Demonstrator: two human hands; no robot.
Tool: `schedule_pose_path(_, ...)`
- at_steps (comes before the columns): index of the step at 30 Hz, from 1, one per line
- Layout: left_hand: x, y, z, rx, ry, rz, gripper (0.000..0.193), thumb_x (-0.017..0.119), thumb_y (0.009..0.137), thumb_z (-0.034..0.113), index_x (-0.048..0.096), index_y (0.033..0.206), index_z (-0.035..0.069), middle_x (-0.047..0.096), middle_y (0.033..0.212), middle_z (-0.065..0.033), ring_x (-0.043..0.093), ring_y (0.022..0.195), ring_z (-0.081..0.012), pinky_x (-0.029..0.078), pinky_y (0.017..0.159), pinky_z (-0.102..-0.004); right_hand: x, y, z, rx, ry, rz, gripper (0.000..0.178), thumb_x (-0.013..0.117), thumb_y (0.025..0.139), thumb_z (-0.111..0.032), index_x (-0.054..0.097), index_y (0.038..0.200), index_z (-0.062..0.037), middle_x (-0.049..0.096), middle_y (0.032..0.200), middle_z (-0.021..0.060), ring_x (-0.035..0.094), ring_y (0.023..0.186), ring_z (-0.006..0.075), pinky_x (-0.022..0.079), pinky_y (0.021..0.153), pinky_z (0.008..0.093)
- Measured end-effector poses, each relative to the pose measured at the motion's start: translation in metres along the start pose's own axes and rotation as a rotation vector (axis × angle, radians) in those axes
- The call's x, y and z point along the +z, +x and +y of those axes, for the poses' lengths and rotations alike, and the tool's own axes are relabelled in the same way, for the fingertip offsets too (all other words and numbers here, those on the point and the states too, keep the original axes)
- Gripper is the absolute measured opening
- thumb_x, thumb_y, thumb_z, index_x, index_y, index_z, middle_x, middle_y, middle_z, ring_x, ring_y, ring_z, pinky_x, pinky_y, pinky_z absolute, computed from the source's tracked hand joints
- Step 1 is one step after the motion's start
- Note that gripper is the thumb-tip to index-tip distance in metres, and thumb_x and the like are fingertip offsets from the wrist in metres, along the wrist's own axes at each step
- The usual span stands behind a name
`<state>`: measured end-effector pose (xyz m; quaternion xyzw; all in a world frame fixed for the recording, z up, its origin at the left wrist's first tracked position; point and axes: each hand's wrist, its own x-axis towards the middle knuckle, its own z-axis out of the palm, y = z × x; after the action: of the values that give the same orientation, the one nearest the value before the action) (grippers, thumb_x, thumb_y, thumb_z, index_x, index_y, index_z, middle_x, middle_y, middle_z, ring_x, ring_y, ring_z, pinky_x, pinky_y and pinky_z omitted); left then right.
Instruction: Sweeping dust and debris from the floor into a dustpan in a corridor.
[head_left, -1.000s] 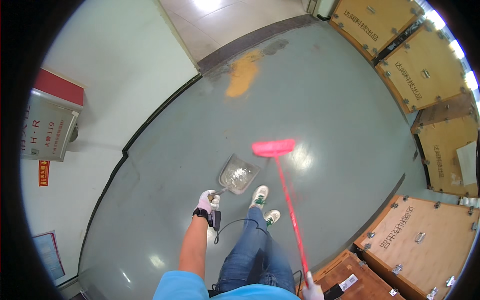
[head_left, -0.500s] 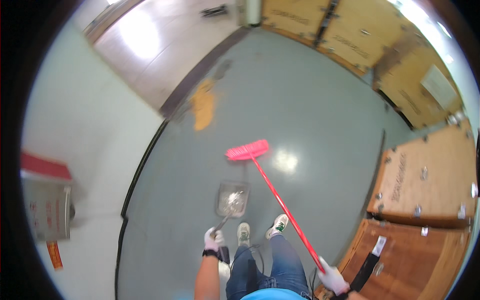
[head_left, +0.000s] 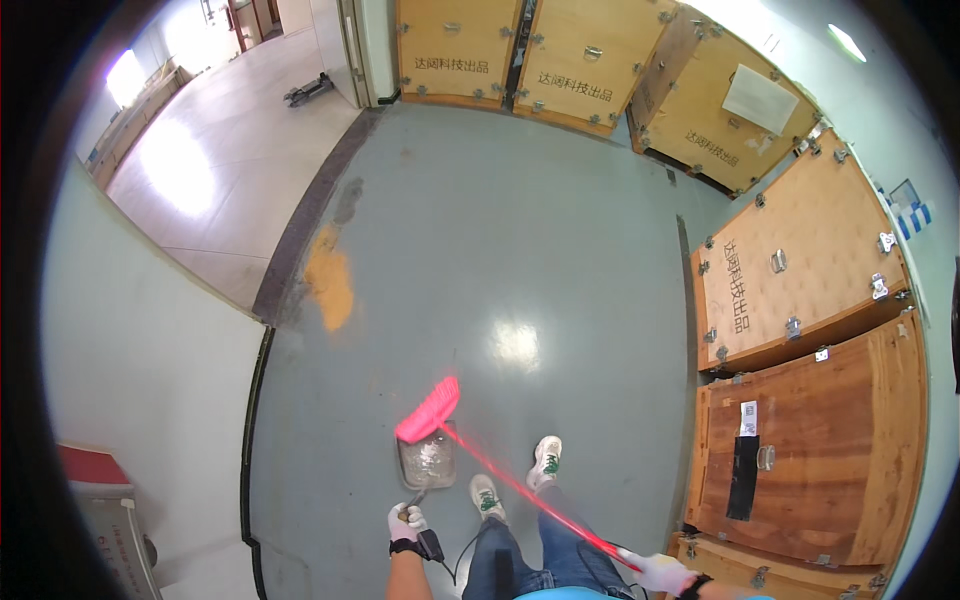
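1. At the far left, a grey cabinet [head_left: 108,525] with a red top stands out from a white wall [head_left: 150,370].
2. Right of the wall, an orange patch [head_left: 329,282] marks the grey floor [head_left: 480,230].
3. Near the lower edge, the white-gloved left hand [head_left: 405,525] has its fingers wrapped around the short handle of a dustpan [head_left: 428,465].
4. Just beyond that hand, the dustpan is low over the floor; whether it touches, I cannot tell.
5. Over its far rim lies a pink broom head [head_left: 428,408], tilted, its red handle [head_left: 530,494] slanting down rightward.
6. Between the hands, 2 white shoes [head_left: 487,497] show green laces.
7. Farther right, the gloved right hand [head_left: 660,573] grips the red handle, fingers closed.
8. Along the right stand wooden cases [head_left: 800,265].
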<state>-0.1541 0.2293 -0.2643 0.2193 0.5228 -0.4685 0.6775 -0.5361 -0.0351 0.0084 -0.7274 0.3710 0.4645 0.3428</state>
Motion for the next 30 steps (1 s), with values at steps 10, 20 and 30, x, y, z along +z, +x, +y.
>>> schedule_pose_path(10,-0.031,-0.021,-0.014,-0.014,0.43,-0.093,0.029,0.05,0.076,0.032,0.042,0.054,0.015,0.033,0.042,0.0024,0.03,0.032,-0.0105,0.024,0.031,-0.0218,0.042,-0.111,0.006,0.117,0.263,0.11,0.048,0.048,0.081,-0.021,0.037,0.127,-0.0234,0.057,0.086,0.0245,0.057,0.077,0.0362,0.045,0.071,0.0396)
schedule_pose_path(20,0.113,0.001,0.012,0.003,0.414,-0.314,0.034,0.05,0.079,0.034,0.038,0.054,0.014,0.038,0.045,0.002,0.032,0.034,-0.0111,0.023,0.032,-0.023,0.038,-0.051,0.005,0.245,0.647,0.435,0.058,0.052,0.074,-0.023,0.034,0.128,-0.0093,0.057,0.091,0.0254,0.057,0.088,0.0357,0.044,0.076,0.0368)
schedule_pose_path(30,0.198,-0.007,-0.007,0.114,0.319,-0.202,0.032,0.051,0.078,0.028,0.038,0.054,0.013,0.032,0.044,0.0041,0.027,0.033,-0.0081,0.024,0.03,-0.0204,0.009,0.013,0.058,0.3,0.929,0.574,0.057,0.049,0.074,-0.013,0.034,0.129,-0.0099,0.055,0.065,0.0109,0.054,0.05,0.0162,0.044,0.048,0.0294)
